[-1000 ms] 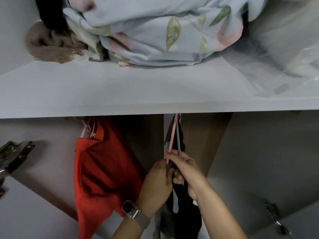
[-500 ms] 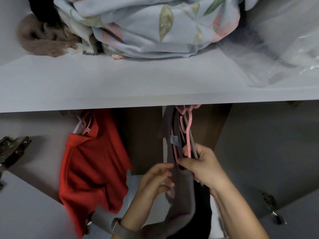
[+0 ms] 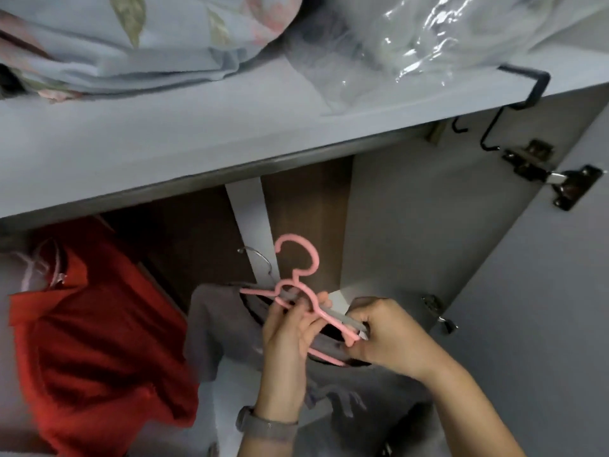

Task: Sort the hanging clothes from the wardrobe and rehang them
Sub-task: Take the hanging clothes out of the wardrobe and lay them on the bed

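**Hangers off the rail, both hands on them**

We hold a pink hanger [image 3: 298, 293] between our two hands. Our left hand [image 3: 290, 338] curls its fingers round the hanger's shoulder bars from below, and our right hand [image 3: 385, 334] pinches the right end of the same bars, thumb and fingers closed on it. The pink hook stands free above the grip, catching nothing, so we judge the step in hand to be the sorting one: the bundle is down from the rail and we are separating what hangs on it.

A thin metal hook [image 3: 260, 260] rises just left of the pink one, which suggests a second hanger lies in the same bundle; we cannot tell how many there are. Directly under our fingers hangs a grey garment [image 3: 217, 328], soft and slack, draped down and to the left of the grip, with something darker inside its neck opening.

The next move, as we judge it, calls for parting the hangers without letting the grey cloth slip off, then lifting a hook back up under the shelf [image 3: 164, 150] above our hands.

Further left of the grip a red garment [image 3: 99, 344] hangs on its own hanger.
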A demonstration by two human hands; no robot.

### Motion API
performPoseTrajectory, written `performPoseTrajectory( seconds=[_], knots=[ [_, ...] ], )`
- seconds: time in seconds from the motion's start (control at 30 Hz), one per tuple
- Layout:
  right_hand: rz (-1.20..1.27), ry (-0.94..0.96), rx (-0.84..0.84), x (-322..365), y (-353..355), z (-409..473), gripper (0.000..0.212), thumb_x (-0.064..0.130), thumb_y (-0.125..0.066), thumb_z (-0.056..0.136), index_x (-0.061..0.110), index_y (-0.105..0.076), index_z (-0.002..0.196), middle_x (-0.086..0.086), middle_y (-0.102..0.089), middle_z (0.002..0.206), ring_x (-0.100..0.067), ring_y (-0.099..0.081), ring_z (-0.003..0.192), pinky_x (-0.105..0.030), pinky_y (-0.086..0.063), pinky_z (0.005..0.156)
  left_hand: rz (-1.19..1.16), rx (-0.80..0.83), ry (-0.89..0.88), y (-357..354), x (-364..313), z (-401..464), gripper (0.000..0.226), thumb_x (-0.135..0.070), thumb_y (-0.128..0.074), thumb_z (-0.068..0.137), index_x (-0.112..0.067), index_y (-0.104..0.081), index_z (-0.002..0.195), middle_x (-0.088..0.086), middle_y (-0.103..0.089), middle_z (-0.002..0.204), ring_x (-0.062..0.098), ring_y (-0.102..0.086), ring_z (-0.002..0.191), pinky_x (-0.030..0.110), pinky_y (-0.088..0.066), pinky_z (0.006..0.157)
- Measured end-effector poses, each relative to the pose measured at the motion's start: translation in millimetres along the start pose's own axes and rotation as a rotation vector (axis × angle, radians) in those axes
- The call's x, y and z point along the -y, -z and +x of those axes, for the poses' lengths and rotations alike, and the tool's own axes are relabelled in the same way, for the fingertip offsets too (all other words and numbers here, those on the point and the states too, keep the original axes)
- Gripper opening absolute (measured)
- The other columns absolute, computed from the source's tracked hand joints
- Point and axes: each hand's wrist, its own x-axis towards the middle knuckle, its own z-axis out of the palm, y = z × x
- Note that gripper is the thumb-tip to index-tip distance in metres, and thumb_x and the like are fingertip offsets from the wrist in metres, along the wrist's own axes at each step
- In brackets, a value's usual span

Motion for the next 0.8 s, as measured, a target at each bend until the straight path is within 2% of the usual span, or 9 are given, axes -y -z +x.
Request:
performPoseTrajectory(
  seconds=[0.07,0.13,0.2,0.33,0.43,0.53,0.67,0.73,0.8],
  knots=[
    [-0.091,-0.1,-0.063,-15.9,9.0,-20.4,0.014,0.029,-0.067,0.061,0.019,-0.059,0.065,0.007,-0.053,0.067,-0.012,-0.053,0.063,-0.035,-0.046,0.058,0.007,0.041,0.058,-6.5,13.9,-10.2,0.021,-0.004,-0.043,0.093,-0.008,-0.063,0.099,0.013,-0.073,0.096,0.021,-0.07,0.092,0.037,-0.056,0.082],
    [-0.177,-0.198,-0.141,-33.6,20.9,-47.1,0.008,0.021,-0.069,0.065,0.024,-0.062,0.065,0.01,-0.052,0.068,-0.01,-0.053,0.065,-0.031,-0.044,0.059,0.031,0.089,0.121,-16.0,29.0,-24.0,0.02,-0.007,-0.046,0.091,-0.006,-0.066,0.093,0.012,-0.073,0.093,0.022,-0.071,0.09,0.042,-0.052,0.088],
    [-0.172,-0.231,-0.221,-49.5,27.7,-66.2,0.012,0.011,-0.065,0.065,0.023,-0.063,0.064,0.012,-0.05,0.068,-0.014,-0.054,0.068,-0.031,-0.044,0.061,0.08,0.16,0.15,-21.9,37.2,-36.1,0.022,-0.014,-0.05,0.085,-0.006,-0.069,0.093,0.015,-0.073,0.097,0.026,-0.069,0.095,0.038,-0.054,0.088],
    [-0.136,-0.244,-0.366,-66.7,37.0,-104.5,0.017,0.012,-0.047,0.056,0.027,-0.055,0.057,0.015,-0.042,0.06,-0.012,-0.046,0.06,-0.03,-0.037,0.059,0.093,0.322,0.2,-39.7,49.9,-67.7,0.029,-0.018,-0.05,0.082,-0.008,-0.076,0.09,0.017,-0.07,0.106,0.027,-0.067,0.102,0.029,-0.055,0.087],
    [-0.118,-0.228,-0.411,-70.1,44.1,-129.7,0.031,0.006,-0.051,0.057,0.036,-0.043,0.053,0.013,-0.041,0.056,-0.009,-0.041,0.056,-0.027,-0.03,0.057,0.104,0.356,0.197,-49.6,57.8,-89.6,0.031,-0.017,-0.049,0.083,-0.005,-0.075,0.095,0.016,-0.07,0.108,0.027,-0.066,0.105,0.032,-0.052,0.093],
    [-0.097,-0.223,-0.429,-79.4,47.3,-160.4,0.049,-0.005,-0.056,0.059,0.041,-0.041,0.05,0.01,-0.047,0.058,-0.011,-0.047,0.057,-0.025,-0.032,0.055,0.143,0.333,0.206,-56.7,68.4,-115.8,0.035,-0.017,-0.048,0.082,0.0,-0.066,0.107,0.016,-0.07,0.107,0.029,-0.065,0.106,0.04,-0.047,0.099],
    [-0.032,-0.228,-0.446,-90.6,50.0,-219.1,0.05,-0.01,-0.055,0.062,0.039,-0.047,0.055,0.008,-0.051,0.06,-0.009,-0.05,0.061,-0.018,-0.035,0.054,0.179,0.383,0.179,-73.5,87.7,-161.5,0.017,-0.01,-0.062,0.08,-0.006,-0.077,0.087,0.017,-0.072,0.099,0.029,-0.068,0.099,0.033,-0.055,0.088],
    [0.013,-0.255,-0.481,-96.6,49.9,-256.5,0.047,-0.012,-0.054,0.063,0.035,-0.052,0.059,0.007,-0.054,0.063,-0.01,-0.051,0.064,-0.015,-0.036,0.055,0.193,0.463,0.171,-84.5,101.0,-186.6,0.021,-0.011,-0.058,0.078,-0.01,-0.078,0.084,0.016,-0.073,0.095,0.027,-0.07,0.095,0.028,-0.056,0.083],
    [0.0,-0.299,-0.517,-103.4,48.6,-297.2,0.041,-0.012,-0.054,0.065,0.029,-0.053,0.06,0.006,-0.055,0.07,-0.009,-0.05,0.064,-0.015,-0.036,0.055,0.218,0.523,0.189,-95.3,117.7,-213.1,0.022,-0.012,-0.056,0.079,-0.006,-0.077,0.087,0.017,-0.073,0.096,0.028,-0.069,0.096,0.027,-0.055,0.082]
  ],
)
